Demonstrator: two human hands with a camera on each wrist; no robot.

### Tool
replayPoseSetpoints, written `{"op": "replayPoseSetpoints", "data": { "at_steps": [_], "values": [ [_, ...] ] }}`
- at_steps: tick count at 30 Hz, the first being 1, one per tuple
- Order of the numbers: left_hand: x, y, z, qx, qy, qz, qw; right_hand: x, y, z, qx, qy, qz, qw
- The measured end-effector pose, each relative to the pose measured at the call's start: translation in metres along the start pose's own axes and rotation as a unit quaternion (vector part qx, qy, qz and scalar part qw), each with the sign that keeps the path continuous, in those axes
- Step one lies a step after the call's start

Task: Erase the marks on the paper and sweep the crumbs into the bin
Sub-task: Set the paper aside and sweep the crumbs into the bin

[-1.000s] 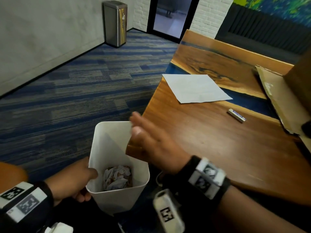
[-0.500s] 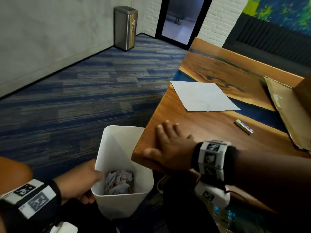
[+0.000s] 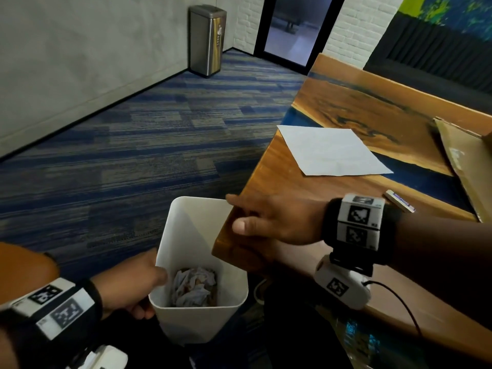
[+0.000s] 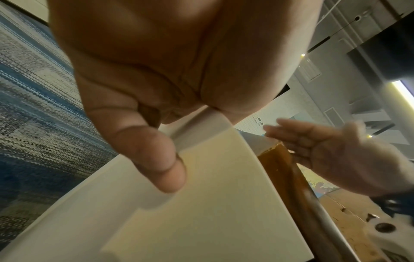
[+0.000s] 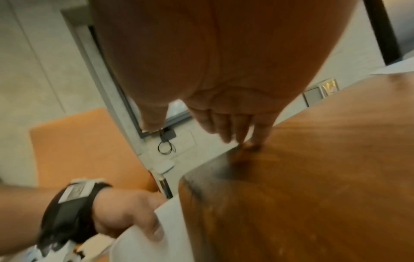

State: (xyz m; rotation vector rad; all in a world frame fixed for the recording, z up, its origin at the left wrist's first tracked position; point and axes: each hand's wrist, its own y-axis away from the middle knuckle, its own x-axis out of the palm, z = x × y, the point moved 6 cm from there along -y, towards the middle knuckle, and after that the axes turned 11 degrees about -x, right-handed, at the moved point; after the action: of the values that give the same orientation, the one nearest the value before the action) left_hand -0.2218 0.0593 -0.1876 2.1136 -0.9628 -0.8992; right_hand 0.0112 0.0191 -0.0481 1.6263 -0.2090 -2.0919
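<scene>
Here my left hand [image 3: 130, 286] grips the white plastic bin's [image 3: 186, 235] rim below the wooden table [image 3: 306, 187] corner; my right hand [image 3: 277, 222], fingers straight, rests flat there; white paper sheet [image 3: 330, 150] beyond.

The head view is dim and soft, with the brightest patch at the doorway [image 3: 290, 27] in the far wall. A dull sheen lies on the tabletop [image 3: 319, 198], and the paper [image 3: 330, 153] stands out pale. Straight lines bow toward the edges. In the left wrist view the left hand [image 4: 170, 74] fills the top, close and unsharp; the right hand [image 4: 331, 156] is smeared by motion blur, and ceiling lights glow behind. The right wrist view is blurred throughout, warm-toned, with a dark shadow under the fingertips [image 5: 253, 141].
</scene>
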Motion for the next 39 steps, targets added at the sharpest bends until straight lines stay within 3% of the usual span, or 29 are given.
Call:
{"op": "replayPoseSetpoints", "data": {
  "at_steps": [2,3,6,7,9,11,12,14,16,18,20,23,27,31,33,34,36,38,39],
  "values": [
    [0.000,0.001,0.000,-0.002,0.003,0.002,1.000,-0.012,-0.001,-0.019,0.034,-0.067,-0.032,0.997],
    [0.001,0.002,0.000,-0.004,0.006,0.002,1.000,-0.014,-0.003,-0.032,0.069,-0.050,-0.031,0.996],
    [0.003,0.005,-0.002,-0.008,0.026,0.016,0.999,0.011,-0.004,-0.048,0.171,0.032,0.041,0.984],
    [0.004,0.006,-0.002,-0.008,0.030,0.021,0.999,0.023,-0.001,-0.039,0.149,0.032,0.057,0.987],
    [0.005,0.005,-0.003,-0.004,0.029,0.021,0.999,0.038,0.012,-0.001,0.031,0.004,0.070,0.997],
    [0.008,0.005,-0.003,0.001,0.030,0.024,0.999,0.034,0.035,0.023,-0.040,-0.061,0.023,0.997],
    [0.010,0.004,-0.003,0.003,0.031,0.026,0.999,0.028,0.049,0.020,-0.028,-0.088,-0.020,0.996],
    [0.014,0.004,-0.003,0.005,0.027,0.031,0.999,0.024,0.079,-0.007,0.062,-0.108,-0.120,0.985],
    [0.016,0.005,-0.002,0.010,0.023,0.034,0.999,0.037,0.116,-0.047,0.197,-0.131,-0.192,0.952],
    [0.016,0.005,0.000,0.011,0.023,0.033,0.999,0.067,0.137,-0.074,0.314,-0.121,-0.182,0.924],
    [0.015,0.005,0.001,0.009,0.016,0.030,0.999,0.090,0.135,-0.082,0.363,-0.084,-0.156,0.915],
    [0.013,0.005,0.001,0.007,0.013,0.025,1.000,0.092,0.092,-0.064,0.348,-0.080,-0.164,0.919],
    [0.012,0.007,0.001,0.006,0.015,0.012,1.000,0.071,0.013,-0.025,0.256,-0.071,-0.171,0.949],
    [0.010,0.005,0.005,0.003,0.004,-0.009,1.000,0.066,-0.028,0.028,0.074,-0.039,-0.136,0.987],
    [0.008,0.002,0.007,-0.003,0.000,-0.018,1.000,0.056,-0.020,0.041,-0.008,-0.142,-0.179,0.973],
    [0.009,0.002,0.007,-0.006,0.001,-0.016,1.000,0.048,-0.012,0.035,-0.002,-0.200,-0.235,0.951],
    [0.009,0.004,0.005,-0.011,0.013,-0.010,1.000,0.038,0.001,0.001,0.110,-0.195,-0.315,0.922],
    [0.011,0.008,0.002,-0.014,0.027,-0.005,1.000,0.046,0.003,-0.024,0.236,-0.143,-0.255,0.927],
    [0.012,0.010,0.001,-0.014,0.030,-0.004,0.999,0.052,-0.002,-0.028,0.257,-0.126,-0.213,0.934]
  ]
}}
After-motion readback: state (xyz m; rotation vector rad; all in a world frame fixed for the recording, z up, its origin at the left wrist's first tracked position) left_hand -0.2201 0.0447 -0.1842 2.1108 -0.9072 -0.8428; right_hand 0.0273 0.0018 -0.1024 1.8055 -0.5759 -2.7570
